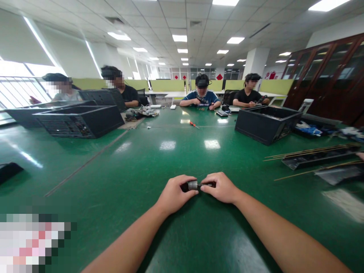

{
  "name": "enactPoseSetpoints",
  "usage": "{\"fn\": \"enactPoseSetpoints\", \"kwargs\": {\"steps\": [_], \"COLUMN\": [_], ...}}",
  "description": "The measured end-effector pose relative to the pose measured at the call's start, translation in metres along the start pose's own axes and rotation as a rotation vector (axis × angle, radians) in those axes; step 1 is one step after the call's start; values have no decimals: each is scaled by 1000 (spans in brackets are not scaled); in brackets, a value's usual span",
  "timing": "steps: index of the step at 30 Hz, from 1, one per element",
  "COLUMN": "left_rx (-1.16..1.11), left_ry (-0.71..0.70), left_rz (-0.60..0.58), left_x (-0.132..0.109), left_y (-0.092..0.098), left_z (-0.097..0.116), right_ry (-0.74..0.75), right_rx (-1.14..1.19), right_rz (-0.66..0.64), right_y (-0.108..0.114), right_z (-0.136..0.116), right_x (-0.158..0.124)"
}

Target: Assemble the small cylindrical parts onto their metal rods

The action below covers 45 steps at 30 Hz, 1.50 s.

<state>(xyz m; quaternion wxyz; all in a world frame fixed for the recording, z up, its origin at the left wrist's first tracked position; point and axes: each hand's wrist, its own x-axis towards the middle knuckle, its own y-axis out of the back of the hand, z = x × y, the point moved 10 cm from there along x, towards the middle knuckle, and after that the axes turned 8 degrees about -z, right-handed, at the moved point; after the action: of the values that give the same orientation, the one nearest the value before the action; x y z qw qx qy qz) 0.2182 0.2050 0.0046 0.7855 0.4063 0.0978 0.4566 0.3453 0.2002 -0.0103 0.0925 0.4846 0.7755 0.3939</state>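
Observation:
My left hand [174,194] and my right hand [222,187] meet over the green table [159,178], both gripping one small dark tool with a metal collar [193,185]. The left hand holds the end with the silver ring; the right hand's fingers close over the dark end. Most of the tool is hidden inside the two fists, so its full shape cannot be told.
A black computer case [81,120] lies at the left, another [265,123] at the right. Thin rods and dark panels [315,157] lie right of my hands. A red-handled screwdriver [194,124] lies mid-table. Several people sit at the far side.

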Motion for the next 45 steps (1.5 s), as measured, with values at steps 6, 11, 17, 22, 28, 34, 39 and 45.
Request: {"fn": "enactPoseSetpoints", "kwargs": {"steps": [6, 11, 17, 22, 28, 34, 39, 45], "left_rx": [-4, -6, -9, -8, 2, -1, -3, -15], "left_ry": [-2, 0, 7, 2, -6, 12, 17, 27], "left_rz": [2, 2, 6, 4, 10, 8, 22, 34], "left_x": [0, 1, 0, 1, 0, 0, 0, 0], "left_y": [0, -1, -1, -1, 0, 0, 1, 2], "left_z": [-1, -2, -4, -6, -5, -5, -7, -8], "right_ry": [-14, -14, -33, -41, -38, -38, -42, -43], "right_rx": [17, 22, 28, 23, 29, 37, 59, 50], "right_rz": [-4, 7, 0, -2, 4, 5, 2, 9], "right_y": [1, 1, 3, 1, 2, 2, 4, 6], "right_z": [3, 5, 4, 7, 6, 6, 7, 9], "right_x": [0, 0, 0, 1, 0, 0, -1, -1]}}
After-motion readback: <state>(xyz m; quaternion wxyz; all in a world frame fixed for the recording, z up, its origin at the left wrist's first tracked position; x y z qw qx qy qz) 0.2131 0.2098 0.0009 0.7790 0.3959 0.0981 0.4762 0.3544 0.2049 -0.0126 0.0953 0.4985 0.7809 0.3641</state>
